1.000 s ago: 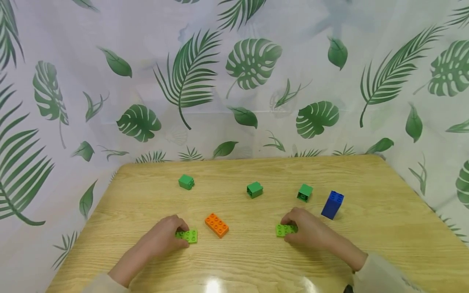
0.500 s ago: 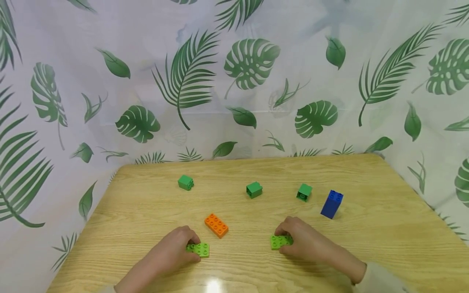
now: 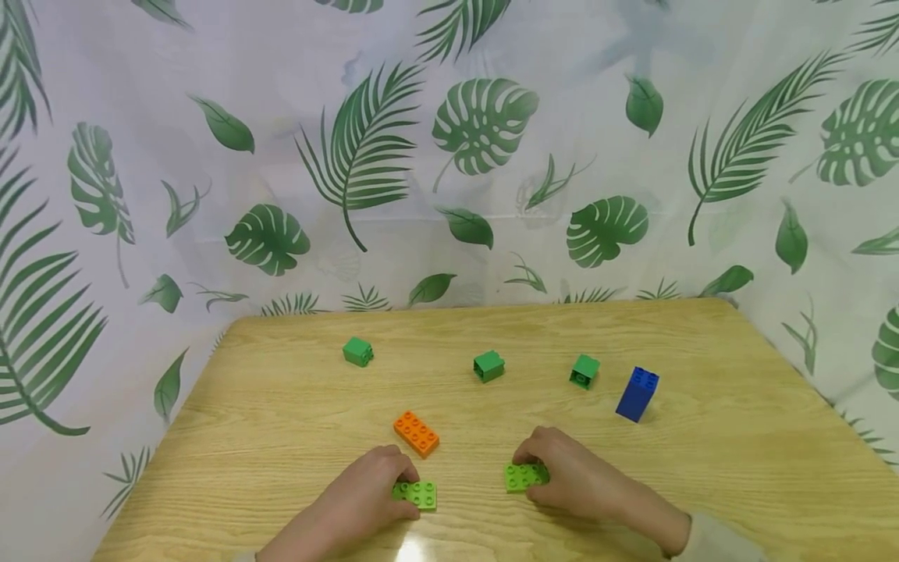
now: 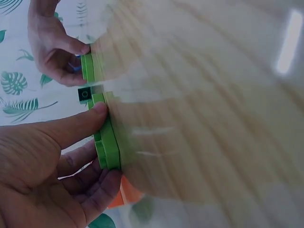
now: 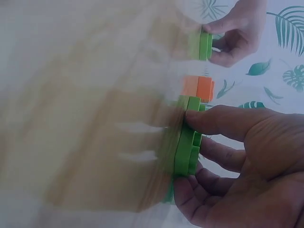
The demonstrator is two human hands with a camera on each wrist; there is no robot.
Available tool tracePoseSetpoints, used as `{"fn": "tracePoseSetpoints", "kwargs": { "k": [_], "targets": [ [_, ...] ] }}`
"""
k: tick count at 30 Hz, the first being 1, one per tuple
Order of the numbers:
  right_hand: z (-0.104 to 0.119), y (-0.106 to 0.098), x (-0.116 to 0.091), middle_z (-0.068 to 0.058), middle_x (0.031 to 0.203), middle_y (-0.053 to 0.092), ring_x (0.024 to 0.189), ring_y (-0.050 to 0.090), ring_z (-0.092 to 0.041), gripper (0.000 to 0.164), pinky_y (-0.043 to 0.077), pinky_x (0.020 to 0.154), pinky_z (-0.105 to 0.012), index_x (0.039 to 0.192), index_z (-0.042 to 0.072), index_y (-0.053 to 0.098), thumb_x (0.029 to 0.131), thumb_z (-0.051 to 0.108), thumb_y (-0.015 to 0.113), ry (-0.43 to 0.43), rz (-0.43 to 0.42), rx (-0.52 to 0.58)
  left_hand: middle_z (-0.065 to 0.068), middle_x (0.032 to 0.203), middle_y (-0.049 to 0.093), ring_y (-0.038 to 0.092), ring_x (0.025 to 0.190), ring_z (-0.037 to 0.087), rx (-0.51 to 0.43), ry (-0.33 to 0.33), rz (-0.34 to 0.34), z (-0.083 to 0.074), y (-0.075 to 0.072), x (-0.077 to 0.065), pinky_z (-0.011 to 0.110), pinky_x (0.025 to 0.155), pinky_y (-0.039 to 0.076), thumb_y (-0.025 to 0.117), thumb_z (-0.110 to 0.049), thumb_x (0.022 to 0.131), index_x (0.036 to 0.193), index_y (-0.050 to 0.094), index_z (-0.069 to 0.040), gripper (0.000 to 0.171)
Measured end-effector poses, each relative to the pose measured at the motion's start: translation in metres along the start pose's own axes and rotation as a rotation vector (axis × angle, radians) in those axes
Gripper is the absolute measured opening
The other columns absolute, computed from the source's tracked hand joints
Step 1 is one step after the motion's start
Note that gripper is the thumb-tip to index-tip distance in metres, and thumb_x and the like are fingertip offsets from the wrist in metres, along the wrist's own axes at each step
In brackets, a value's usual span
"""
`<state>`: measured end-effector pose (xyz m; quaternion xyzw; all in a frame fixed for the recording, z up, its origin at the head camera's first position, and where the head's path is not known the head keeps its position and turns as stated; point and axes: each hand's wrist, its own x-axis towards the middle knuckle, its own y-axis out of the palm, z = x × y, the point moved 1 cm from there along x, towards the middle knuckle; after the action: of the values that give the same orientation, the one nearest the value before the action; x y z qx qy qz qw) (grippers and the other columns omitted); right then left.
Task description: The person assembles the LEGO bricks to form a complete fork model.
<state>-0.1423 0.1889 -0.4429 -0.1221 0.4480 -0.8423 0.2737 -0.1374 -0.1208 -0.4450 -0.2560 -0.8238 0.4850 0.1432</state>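
My left hand (image 3: 372,492) pinches a flat lime-green toy brick (image 3: 424,495) between thumb and fingers, low at the tabletop. A second lime-green brick (image 3: 518,478), of the same flat studded kind, is gripped by my right hand (image 3: 576,478) in the same way. A short stretch of table separates the two bricks, and their studs face up. In the left wrist view the thumb lies along the lime brick's (image 4: 108,135) long side. The right wrist view shows its lime brick (image 5: 186,142) held at the edges. Just beyond my left fingers lies an orange studded brick (image 3: 417,434).
Along the back of the wooden table (image 3: 295,390) lie a green brick at left (image 3: 358,351), another green brick in the middle (image 3: 488,365) and a third green brick at right (image 3: 584,371). A tall blue brick (image 3: 637,394) stands right of them. A leaf-print cloth (image 3: 393,257) hangs behind.
My left hand has slid right and toward me with its lime brick. My right hand has brought the other lime brick left and slightly nearer, narrowing the gap. The other bricks stay put.
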Motion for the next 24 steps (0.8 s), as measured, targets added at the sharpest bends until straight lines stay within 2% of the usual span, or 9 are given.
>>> {"fn": "tracePoseSetpoints", "kwargs": {
  "k": [4, 8, 16, 20, 24],
  "targets": [
    [0.003, 0.003, 0.0, 0.005, 0.104, 0.059, 0.095, 0.054, -0.01, 0.031, 0.051, 0.084, -0.033, 0.113, 0.008, 0.074, 0.083, 0.009, 0.082, -0.011, -0.003, -0.004, -0.006, 0.096, 0.067, 0.063, 0.094, 0.012, 0.018, 0.019, -0.004, -0.009, 0.006, 0.006, 0.033, 0.084, 0.055, 0.093, -0.027, 0.077, 0.102, 0.076, -0.01, 0.034],
    [0.007, 0.005, 0.001, 0.006, 0.103, 0.059, 0.096, 0.056, -0.011, 0.032, 0.052, 0.085, -0.035, 0.113, 0.007, 0.074, 0.083, 0.011, 0.083, -0.016, 0.004, -0.004, -0.002, 0.1, 0.069, 0.064, 0.099, 0.016, 0.006, 0.004, 0.0, -0.018, 0.01, 0.011, 0.034, 0.087, 0.055, 0.092, -0.027, 0.078, 0.103, 0.077, -0.01, 0.034],
    [0.013, 0.008, 0.007, 0.008, 0.103, 0.059, 0.096, 0.056, -0.011, 0.033, 0.051, 0.086, -0.036, 0.115, 0.009, 0.073, 0.085, 0.017, 0.085, -0.008, 0.032, -0.009, -0.006, 0.102, 0.07, 0.063, 0.105, 0.014, -0.002, -0.033, 0.045, -0.031, 0.015, 0.027, 0.034, 0.092, 0.053, 0.09, -0.03, 0.081, 0.104, 0.077, -0.013, 0.031],
    [0.014, 0.008, 0.009, 0.008, 0.103, 0.059, 0.095, 0.056, -0.01, 0.033, 0.051, 0.085, -0.035, 0.114, 0.009, 0.073, 0.085, 0.017, 0.085, -0.009, 0.037, -0.002, -0.008, 0.097, 0.067, 0.061, 0.095, 0.008, -0.002, -0.043, 0.065, -0.037, 0.017, 0.035, 0.03, 0.087, 0.054, 0.09, -0.029, 0.081, 0.103, 0.077, -0.012, 0.031],
    [0.016, 0.008, 0.008, 0.008, 0.102, 0.059, 0.094, 0.056, -0.009, 0.032, 0.051, 0.083, -0.033, 0.114, 0.009, 0.073, 0.085, 0.016, 0.085, -0.013, 0.036, 0.001, -0.008, 0.09, 0.062, 0.056, 0.084, 0.004, 0.016, -0.023, 0.056, -0.043, 0.021, 0.04, 0.026, 0.079, 0.053, 0.091, -0.027, 0.08, 0.102, 0.078, -0.01, 0.03]
  ]
}}
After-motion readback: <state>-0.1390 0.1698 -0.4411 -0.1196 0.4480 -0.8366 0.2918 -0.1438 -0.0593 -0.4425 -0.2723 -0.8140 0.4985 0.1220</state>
